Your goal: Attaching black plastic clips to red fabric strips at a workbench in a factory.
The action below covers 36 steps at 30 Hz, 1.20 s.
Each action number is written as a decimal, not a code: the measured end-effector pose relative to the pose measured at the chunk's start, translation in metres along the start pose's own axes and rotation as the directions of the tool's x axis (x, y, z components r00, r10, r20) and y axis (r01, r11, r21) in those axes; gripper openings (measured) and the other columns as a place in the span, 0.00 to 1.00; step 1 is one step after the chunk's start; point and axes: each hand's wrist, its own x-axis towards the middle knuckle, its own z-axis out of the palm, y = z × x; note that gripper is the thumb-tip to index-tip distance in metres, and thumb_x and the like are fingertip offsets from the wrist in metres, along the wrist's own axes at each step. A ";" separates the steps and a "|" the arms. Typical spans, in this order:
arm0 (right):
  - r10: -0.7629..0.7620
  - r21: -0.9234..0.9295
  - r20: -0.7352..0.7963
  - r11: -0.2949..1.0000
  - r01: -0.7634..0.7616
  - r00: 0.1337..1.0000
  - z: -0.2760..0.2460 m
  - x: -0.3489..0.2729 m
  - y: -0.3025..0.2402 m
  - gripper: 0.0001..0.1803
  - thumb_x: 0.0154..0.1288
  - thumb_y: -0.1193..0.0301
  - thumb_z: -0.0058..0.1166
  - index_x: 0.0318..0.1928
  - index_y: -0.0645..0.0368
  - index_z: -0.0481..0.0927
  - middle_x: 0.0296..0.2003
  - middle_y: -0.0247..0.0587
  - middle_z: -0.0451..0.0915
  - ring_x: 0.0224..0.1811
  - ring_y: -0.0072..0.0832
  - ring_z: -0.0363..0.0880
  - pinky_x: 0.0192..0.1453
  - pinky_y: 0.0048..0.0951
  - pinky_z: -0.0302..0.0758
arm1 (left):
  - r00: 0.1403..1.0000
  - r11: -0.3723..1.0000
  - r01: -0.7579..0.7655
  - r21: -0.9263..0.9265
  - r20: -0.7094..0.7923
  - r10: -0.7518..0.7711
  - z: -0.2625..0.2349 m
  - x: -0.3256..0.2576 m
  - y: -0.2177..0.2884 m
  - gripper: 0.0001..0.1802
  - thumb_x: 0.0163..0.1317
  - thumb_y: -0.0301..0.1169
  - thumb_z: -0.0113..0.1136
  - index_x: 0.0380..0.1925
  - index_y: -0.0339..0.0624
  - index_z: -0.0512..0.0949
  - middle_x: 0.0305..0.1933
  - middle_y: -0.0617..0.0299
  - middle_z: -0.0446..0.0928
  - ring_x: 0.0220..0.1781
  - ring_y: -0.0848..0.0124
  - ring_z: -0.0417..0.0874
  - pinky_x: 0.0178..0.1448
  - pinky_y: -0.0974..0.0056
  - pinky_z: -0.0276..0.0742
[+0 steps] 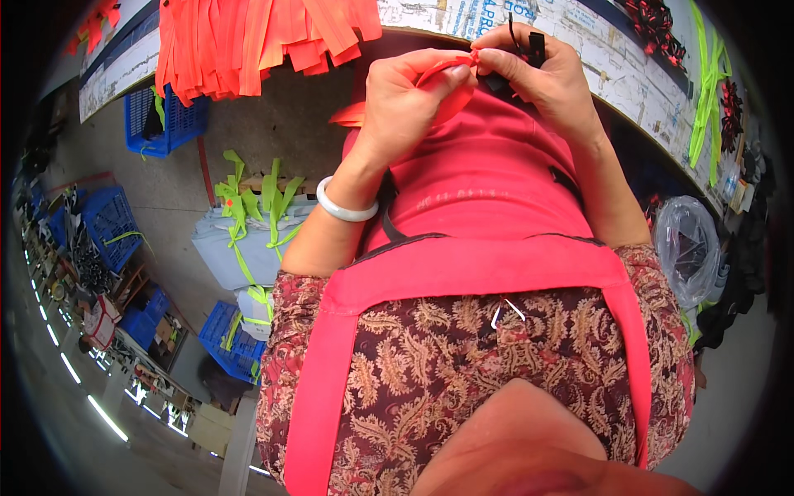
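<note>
My left hand (pixel 401 103) is closed on a bright orange fabric strip (pixel 453 101), which hangs down below the fingers and folds over the thumb. Its tip meets the fingertips of my right hand (pixel 552 83), also closed, at a small orange-red bit. Tucked in the fingers of the right hand is a black strap piece (pixel 537 48) with a thin black cord standing up from it. How the strip and the black piece join is hidden by the fingers. Both hands are in front of the red apron (pixel 488 182), close to the table's edge.
Many orange strips (pixel 265 41) hang over the edge of the paper-covered table (pixel 645 91). At the right lie yellow-green strips (pixel 707 99) and red-and-black bundles (pixel 653 25). Blue crates (pixel 186 124) and a grey stack (pixel 211 240) stand left; a clear plastic bag (pixel 686 248) hangs right.
</note>
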 end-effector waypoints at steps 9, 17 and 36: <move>-0.205 -0.255 0.028 0.945 0.205 0.978 0.007 -0.004 0.000 0.09 0.66 0.72 0.58 0.42 0.66 0.80 0.30 0.31 0.81 0.32 0.15 0.77 0.38 0.17 0.75 | 0.990 0.966 -0.125 0.226 -0.042 0.138 0.001 -0.002 -0.007 0.07 0.63 0.23 0.60 0.39 0.33 0.82 0.31 0.64 0.83 0.32 0.82 0.79 0.37 0.76 0.75; 0.000 0.038 -0.067 0.999 0.002 0.998 0.003 -0.006 0.004 0.10 0.67 0.71 0.57 0.43 0.67 0.80 0.32 0.37 0.81 0.36 0.20 0.81 0.44 0.22 0.80 | 0.975 0.925 -0.201 0.323 -0.030 0.222 0.005 0.006 -0.004 0.06 0.59 0.22 0.61 0.36 0.34 0.83 0.29 0.57 0.83 0.30 0.74 0.83 0.35 0.70 0.77; -0.033 -0.008 -0.065 0.999 0.032 0.997 0.005 -0.008 0.002 0.11 0.68 0.70 0.56 0.45 0.65 0.80 0.33 0.37 0.82 0.35 0.19 0.81 0.41 0.18 0.78 | 0.969 0.911 -0.229 0.342 -0.012 0.248 -0.001 0.009 -0.008 0.08 0.59 0.25 0.62 0.38 0.36 0.83 0.32 0.55 0.83 0.32 0.70 0.84 0.38 0.69 0.77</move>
